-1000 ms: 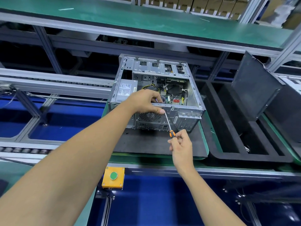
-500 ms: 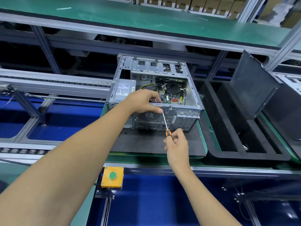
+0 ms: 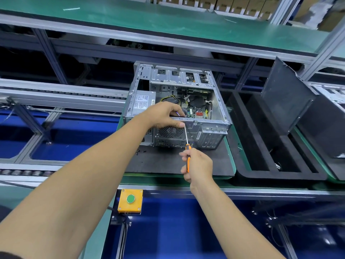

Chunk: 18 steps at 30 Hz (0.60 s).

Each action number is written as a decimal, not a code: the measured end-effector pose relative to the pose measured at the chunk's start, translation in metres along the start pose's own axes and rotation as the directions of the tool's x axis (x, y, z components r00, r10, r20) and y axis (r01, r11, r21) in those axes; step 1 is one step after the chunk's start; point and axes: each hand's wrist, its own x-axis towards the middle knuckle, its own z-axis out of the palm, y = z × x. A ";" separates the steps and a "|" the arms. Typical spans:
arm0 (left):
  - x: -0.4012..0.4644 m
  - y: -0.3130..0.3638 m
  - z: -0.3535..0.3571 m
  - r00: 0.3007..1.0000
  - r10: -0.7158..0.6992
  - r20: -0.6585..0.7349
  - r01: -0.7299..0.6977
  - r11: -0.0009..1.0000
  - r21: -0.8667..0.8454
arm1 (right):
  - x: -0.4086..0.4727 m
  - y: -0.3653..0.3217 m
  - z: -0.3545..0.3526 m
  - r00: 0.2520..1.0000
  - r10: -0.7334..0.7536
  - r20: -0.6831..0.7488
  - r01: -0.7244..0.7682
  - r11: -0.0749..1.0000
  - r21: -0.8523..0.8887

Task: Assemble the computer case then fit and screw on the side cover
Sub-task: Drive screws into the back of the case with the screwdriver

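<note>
An open grey computer case lies on a dark foam mat, its inside facing up with a power supply and a motherboard in view. My left hand grips the near top rail of the case, fingers curled over it and thumb on the rear panel above the fan grille. My right hand holds an orange-handled screwdriver, whose tip meets the rear panel right beside my left thumb. A dark side cover leans upright in the tray to the right.
A black foam tray sits right of the mat, with another case at the far right edge. A few small screws lie on the mat by the case. A yellow box with a green button hangs below the bench edge.
Both hands stay at the case's rear panel. The view has shifted slightly, and my right hand has crept a little left with the screwdriver still on the same spot.
</note>
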 end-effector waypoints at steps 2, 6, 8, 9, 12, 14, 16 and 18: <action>0.001 -0.001 -0.001 1.000 0.003 0.009 -0.003 1.000 -0.017 | 0.002 -0.003 0.002 0.999 0.047 -0.016 -0.047 0.999 0.003; 0.000 0.000 -0.001 1.000 -0.001 0.021 0.001 1.000 -0.030 | 0.002 0.000 0.004 0.999 -0.034 -0.042 0.034 0.999 -0.009; -0.001 0.000 -0.002 1.000 0.001 0.029 0.000 0.999 -0.035 | 0.002 0.003 0.005 0.993 -0.099 -0.064 0.098 0.995 -0.026; -0.001 0.001 -0.002 1.000 0.003 0.027 -0.002 0.999 -0.032 | 0.002 0.003 0.005 0.991 -0.112 -0.070 0.110 0.993 -0.033; -0.002 0.001 -0.002 1.000 0.008 0.017 -0.008 1.000 -0.011 | 0.003 0.002 0.003 0.992 -0.095 -0.077 0.094 0.995 -0.027; -0.002 0.001 -0.003 1.000 0.010 0.023 -0.010 1.000 -0.003 | 0.003 0.000 0.001 0.993 -0.083 -0.079 0.081 0.996 -0.028; -0.002 0.001 -0.003 1.000 0.015 0.023 -0.015 1.000 0.007 | 0.002 -0.002 -0.001 0.993 -0.077 -0.085 0.075 0.997 -0.032; -0.001 0.001 -0.003 1.000 0.017 0.015 -0.017 1.000 -0.002 | 0.002 -0.004 -0.001 0.994 -0.071 -0.087 0.068 0.997 -0.032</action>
